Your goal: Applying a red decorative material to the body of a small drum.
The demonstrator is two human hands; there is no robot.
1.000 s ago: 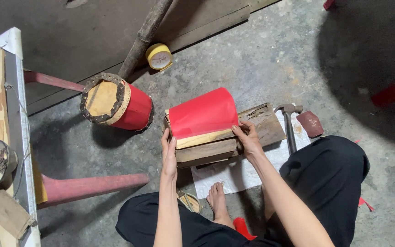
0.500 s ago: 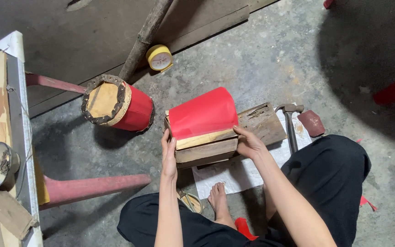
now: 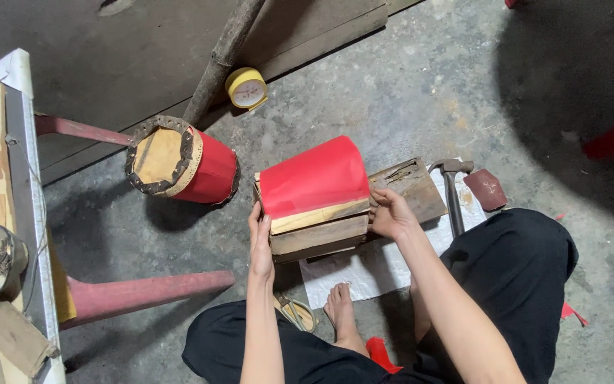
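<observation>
Left hand (image 3: 260, 240) and right hand (image 3: 390, 212) reach forward on bare arms, fingers curled in grip.
</observation>
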